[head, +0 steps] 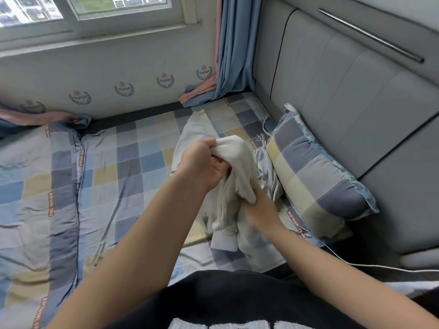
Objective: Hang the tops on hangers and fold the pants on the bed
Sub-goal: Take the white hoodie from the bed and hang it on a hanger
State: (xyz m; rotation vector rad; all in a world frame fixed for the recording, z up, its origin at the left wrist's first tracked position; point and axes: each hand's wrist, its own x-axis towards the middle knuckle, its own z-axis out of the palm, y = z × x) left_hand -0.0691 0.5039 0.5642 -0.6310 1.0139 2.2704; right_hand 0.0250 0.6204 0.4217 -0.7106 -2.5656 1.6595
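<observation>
The cream garment [237, 160] is bunched and lifted just above the checked bed sheet [133, 162], slightly right of the view's centre; its loose lower end, with a paler ribbed band, trails onto the sheet at six o'clock. Whether it is a top or a pair of pants cannot be told from the crumpled cloth. The left hand [202, 162], at nine o'clock from the bundle, has its fingers curled tight round the upper fold. The right hand [260, 210], at five o'clock, is blurred and its fingers are tucked under a flap of the fabric, so I cannot tell if they close on it. At eleven o'clock a second pale garment [193, 131] lies spread flat on the sheet. At three o'clock a crumpled grey-blue cloth [267, 167] sits against a checked pillow [316, 172], which leans on the grey padded headboard [344, 96]. A thin white cord [356, 264] runs across the bed's edge at four o'clock. At twelve o'clock hangs a blue curtain [235, 48], with the window [95, 10] at ten o'clock.
</observation>
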